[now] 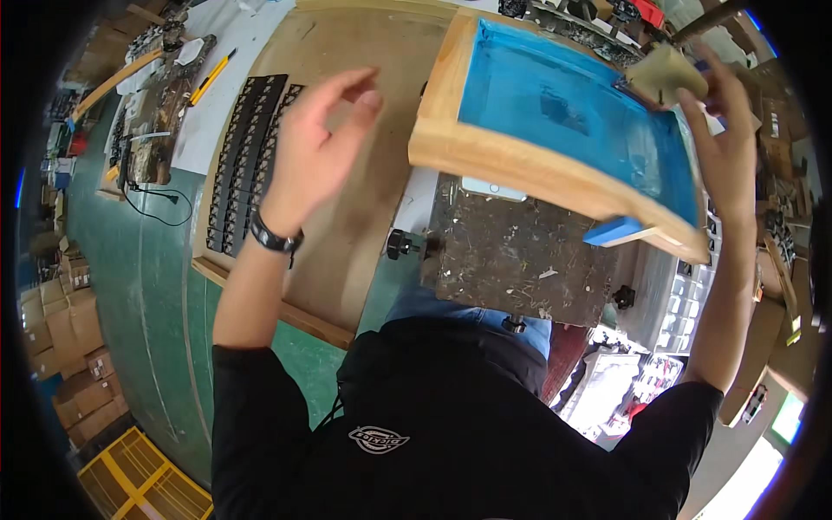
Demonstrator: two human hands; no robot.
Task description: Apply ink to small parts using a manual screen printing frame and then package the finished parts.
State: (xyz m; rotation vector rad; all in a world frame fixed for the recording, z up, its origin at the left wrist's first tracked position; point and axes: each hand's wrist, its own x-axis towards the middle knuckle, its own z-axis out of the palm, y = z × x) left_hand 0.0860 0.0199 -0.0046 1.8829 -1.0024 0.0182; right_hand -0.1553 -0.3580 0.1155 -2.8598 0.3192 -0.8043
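Observation:
A wooden screen-printing frame (520, 165) with blue mesh (555, 104) is tilted up over a dark, speckled platform (529, 251). My right hand (724, 130) is at the frame's far right corner, its fingers closed around the end of a pale tan squeegee-like block (666, 76). Empty, with thumb and fingers apart, my left hand (321, 143) is raised over the brown board left of the frame. Beneath the frame's edge a white, rounded flat object (494, 188) partly shows. A blue block with a wooden strip (617, 231) juts from the frame's near side.
Several black patterned strips (247, 156) lie on the brown board (347, 217) at left. Beyond them are a yellow cutter (211, 78) and a black cable with plug (160, 195). Black knobs (400, 244) stick out beside the platform. Cartons (78, 321) stand on the left.

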